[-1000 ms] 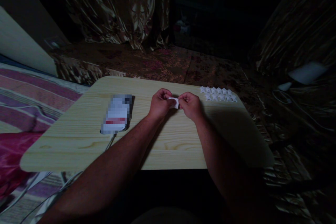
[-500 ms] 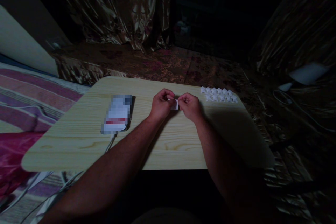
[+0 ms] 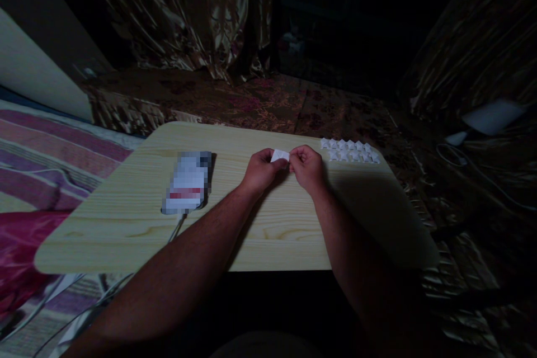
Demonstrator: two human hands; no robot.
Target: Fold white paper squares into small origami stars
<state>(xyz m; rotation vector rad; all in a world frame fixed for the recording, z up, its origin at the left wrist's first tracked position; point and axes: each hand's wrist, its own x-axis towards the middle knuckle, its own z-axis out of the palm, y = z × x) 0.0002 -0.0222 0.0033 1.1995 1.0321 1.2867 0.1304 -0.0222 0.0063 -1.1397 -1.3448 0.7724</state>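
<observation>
Both of my hands meet over the middle of a pale wooden table (image 3: 126,224). My left hand (image 3: 260,170) and my right hand (image 3: 308,168) pinch a small folded piece of white paper (image 3: 279,155) between their fingertips, just above the tabletop. Both hands are closed on it. At the table's far right corner lie several small white folded paper stars (image 3: 350,151) set in two rows, a short way right of my right hand.
A phone (image 3: 188,182) lies on the left part of the table with a cable (image 3: 176,229) running off the near edge. A striped blanket (image 3: 50,162) is at the left. Patterned cloth and curtains (image 3: 188,11) lie behind. White cables and a pale object (image 3: 490,114) sit at the right.
The paper piece has been turned and raised a little between my fingertips; it now shows a flat white face on top. My forearms have stayed in place.
</observation>
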